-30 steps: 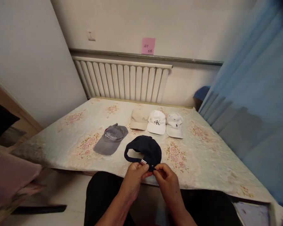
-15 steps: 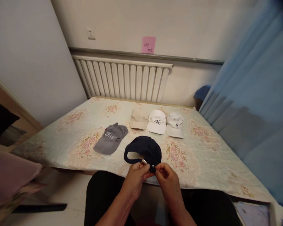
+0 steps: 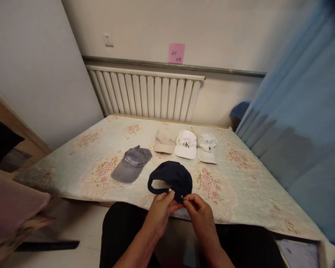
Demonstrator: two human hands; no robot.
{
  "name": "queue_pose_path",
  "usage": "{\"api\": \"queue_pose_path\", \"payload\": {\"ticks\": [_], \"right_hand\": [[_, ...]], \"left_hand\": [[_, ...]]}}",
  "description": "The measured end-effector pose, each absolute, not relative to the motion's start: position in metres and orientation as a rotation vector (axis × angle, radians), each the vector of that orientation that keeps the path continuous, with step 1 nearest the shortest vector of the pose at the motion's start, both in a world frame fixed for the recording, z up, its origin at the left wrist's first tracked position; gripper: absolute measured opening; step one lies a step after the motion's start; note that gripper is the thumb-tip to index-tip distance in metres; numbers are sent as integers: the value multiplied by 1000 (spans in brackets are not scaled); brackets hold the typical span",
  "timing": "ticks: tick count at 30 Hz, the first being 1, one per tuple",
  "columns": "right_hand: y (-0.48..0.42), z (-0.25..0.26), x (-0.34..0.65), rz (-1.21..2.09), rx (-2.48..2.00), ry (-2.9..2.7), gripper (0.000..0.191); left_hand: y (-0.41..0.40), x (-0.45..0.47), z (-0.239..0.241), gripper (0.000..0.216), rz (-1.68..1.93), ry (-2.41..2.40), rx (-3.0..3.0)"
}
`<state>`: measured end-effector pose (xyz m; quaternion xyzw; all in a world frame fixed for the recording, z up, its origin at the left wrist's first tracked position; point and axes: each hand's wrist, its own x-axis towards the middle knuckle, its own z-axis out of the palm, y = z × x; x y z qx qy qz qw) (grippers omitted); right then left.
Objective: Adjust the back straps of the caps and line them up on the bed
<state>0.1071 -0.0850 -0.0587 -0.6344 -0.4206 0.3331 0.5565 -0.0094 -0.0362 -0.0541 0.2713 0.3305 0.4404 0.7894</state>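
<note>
A navy baseball cap (image 3: 173, 175) is held at the near edge of the floral-covered bed, its rear opening and strap turned toward me. With thumb and fingers my left hand (image 3: 161, 207) pinches the strap at its metal buckle. My right hand (image 3: 198, 210) is closed on the strap's end beside a small metal eyelet; the fingers partly hide it. A grey cap (image 3: 131, 164) with white lettering lies to the left. Behind are a beige cap (image 3: 165, 141), a white cap (image 3: 185, 145) with black letters and another white cap (image 3: 207, 149) with a small dark emblem.
The bed (image 3: 80, 160) runs to a white radiator (image 3: 150, 95) below the wall pipe. A blue curtain (image 3: 298, 123) hangs along the right side. My dark-trousered knees are under the near edge, and a pink cloth (image 3: 13, 208) is at the lower left.
My left thumb has moved onto the buckle and now covers more of it. The navy cap has shifted very slightly right; the other caps stay put.
</note>
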Motion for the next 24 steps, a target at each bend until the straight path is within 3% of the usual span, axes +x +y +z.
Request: {"api": "queue_pose_path", "payload": {"ticks": [24], "right_hand": [[-79, -56, 107, 761, -1525, -926, 10]], "left_hand": [[-36, -10, -59, 24, 898, 699, 628]]}}
